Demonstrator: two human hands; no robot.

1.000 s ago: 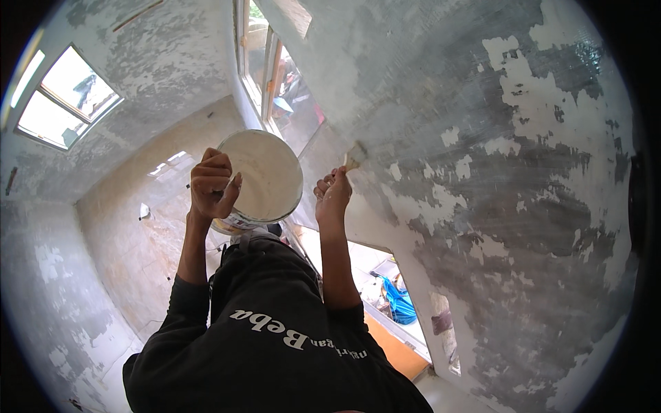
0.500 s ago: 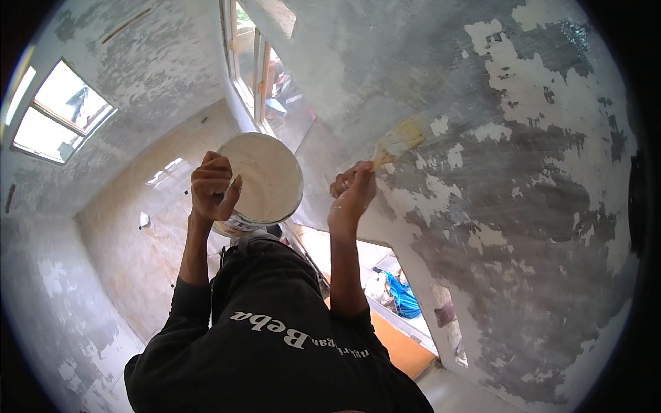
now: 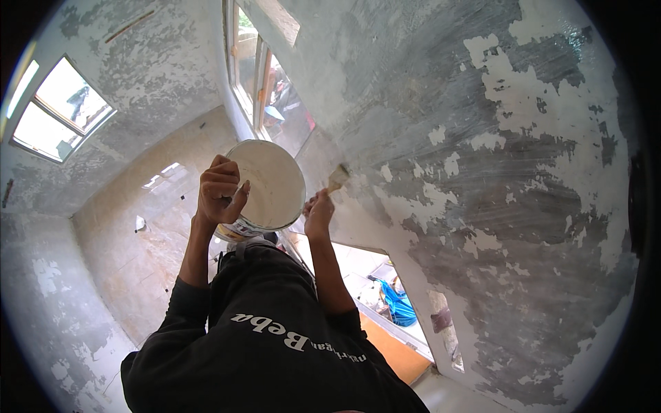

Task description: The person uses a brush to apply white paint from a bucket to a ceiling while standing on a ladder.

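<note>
My left hand [image 3: 222,189] is closed on the rim of a round white bucket [image 3: 275,186], which is tilted enough that its pale, cream-coloured inside shows. How much it holds I cannot tell. Just right of the bucket, my right hand [image 3: 318,210] grips a paintbrush [image 3: 338,177] with pale bristles pointing up and away from me. The brush is near the patchy grey plastered wall [image 3: 523,193] on my right; whether the bristles touch it I cannot tell.
On the left are a window [image 3: 63,110] and grey patchy walls. A tall window [image 3: 251,76] is ahead. Below lies a dusty floor [image 3: 131,255]; by my right arm an opening shows a blue sheet [image 3: 399,303] and an orange panel [image 3: 389,344].
My right hand and brush swung up and right along the wall, then came back left and down beside the bucket. The bucket sits slightly lower and further right in the view.
</note>
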